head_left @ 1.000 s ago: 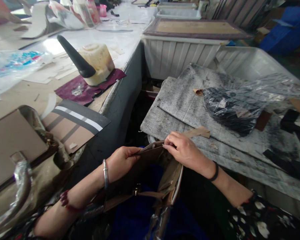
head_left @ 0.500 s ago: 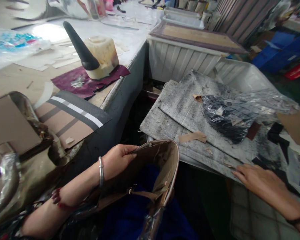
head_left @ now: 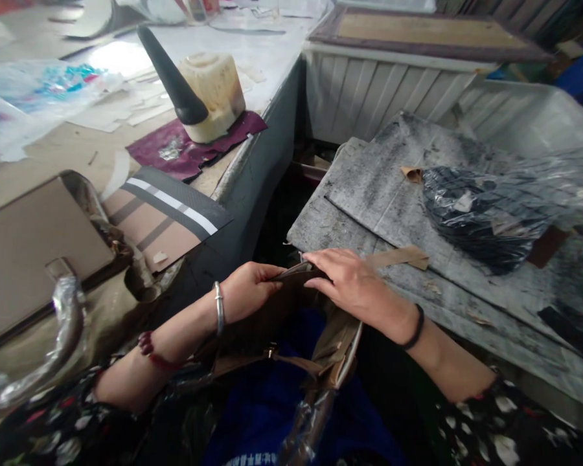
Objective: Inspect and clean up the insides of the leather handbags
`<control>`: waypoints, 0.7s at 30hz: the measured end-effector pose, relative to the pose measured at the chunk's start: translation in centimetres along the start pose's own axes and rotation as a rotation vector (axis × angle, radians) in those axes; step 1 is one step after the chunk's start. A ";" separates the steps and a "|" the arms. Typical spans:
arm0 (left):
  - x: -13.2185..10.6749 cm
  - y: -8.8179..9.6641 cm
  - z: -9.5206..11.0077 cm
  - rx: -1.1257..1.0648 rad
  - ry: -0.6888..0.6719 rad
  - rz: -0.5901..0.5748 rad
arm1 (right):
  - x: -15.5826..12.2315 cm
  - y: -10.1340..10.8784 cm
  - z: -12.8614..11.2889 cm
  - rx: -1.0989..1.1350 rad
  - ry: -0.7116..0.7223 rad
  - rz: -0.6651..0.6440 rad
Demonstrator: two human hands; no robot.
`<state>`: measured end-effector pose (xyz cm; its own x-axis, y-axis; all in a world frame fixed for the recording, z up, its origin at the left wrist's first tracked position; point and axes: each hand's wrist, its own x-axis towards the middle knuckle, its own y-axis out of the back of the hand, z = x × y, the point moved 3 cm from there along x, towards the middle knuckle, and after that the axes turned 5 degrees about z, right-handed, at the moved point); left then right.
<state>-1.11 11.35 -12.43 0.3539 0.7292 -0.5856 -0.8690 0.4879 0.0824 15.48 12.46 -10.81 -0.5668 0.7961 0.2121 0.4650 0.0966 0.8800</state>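
Observation:
A tan leather handbag (head_left: 296, 349) rests on my lap at the bottom centre, its mouth facing up. My left hand (head_left: 247, 291) grips the near rim of the bag, fingers curled over the edge. My right hand (head_left: 352, 285) lies over the far rim, fingers pressed down on it and on a dark piece at the opening. A tan strip (head_left: 401, 257) lies just beyond my right hand on the grey board (head_left: 369, 194). The bag's handle, wrapped in clear film (head_left: 311, 414), hangs toward me.
A second tan handbag (head_left: 34, 259) with a film-wrapped handle sits on the workbench at left. A glue pot with a black brush handle (head_left: 194, 90) stands on a maroon leather scrap. A plastic bag of dark pieces (head_left: 476, 213) lies on the board at right; white bins (head_left: 393, 97) behind.
My right hand came back from the board's right edge to the bag's rim. The bag's mouth, open half a second ago, is now pressed nearly closed between both hands.

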 end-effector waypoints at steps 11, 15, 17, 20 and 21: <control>0.3 0.3 0.3 0.113 -0.018 0.034 | 1.9 -1.8 0.2 0.145 -0.074 -0.061; 0.3 0.3 0.3 0.106 0.022 0.036 | 2.0 -1.9 0.2 0.189 -0.096 -0.054; 0.3 0.3 0.3 0.113 0.043 0.042 | 2.1 -2.0 0.2 0.197 -0.112 -0.064; 0.3 0.3 0.4 0.116 0.049 0.045 | 2.3 -2.0 0.2 0.200 -0.136 -0.076; 0.4 0.3 0.4 0.115 0.053 0.044 | 2.3 -2.0 0.2 0.202 -0.141 -0.078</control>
<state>-1.10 11.95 -12.28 0.2954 0.7262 -0.6208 -0.8368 0.5102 0.1987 13.41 14.25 -12.18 -0.5123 0.8556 0.0734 0.5580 0.2667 0.7858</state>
